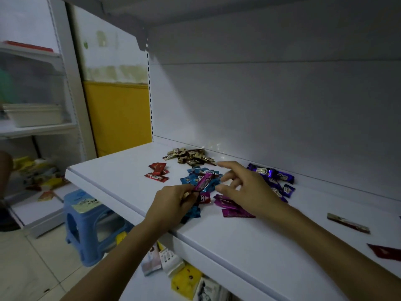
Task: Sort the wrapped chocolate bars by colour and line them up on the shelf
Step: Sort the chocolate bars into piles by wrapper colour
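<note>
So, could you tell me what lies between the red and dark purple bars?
In the head view, the blue bars, a pink bar the left hand holds, and the right hand.

Wrapped bars [191, 178] lie in piles on the shelf [121, 170], a stool [86, 216] below left.

Dim light; a yellow wall panel [118, 118] centre left, a blue plastic stool [86, 224] on the pale tiled floor [28, 268] lower left.

A shop: white display shelving [238, 242] (packaged goods [186, 279] below).
</note>
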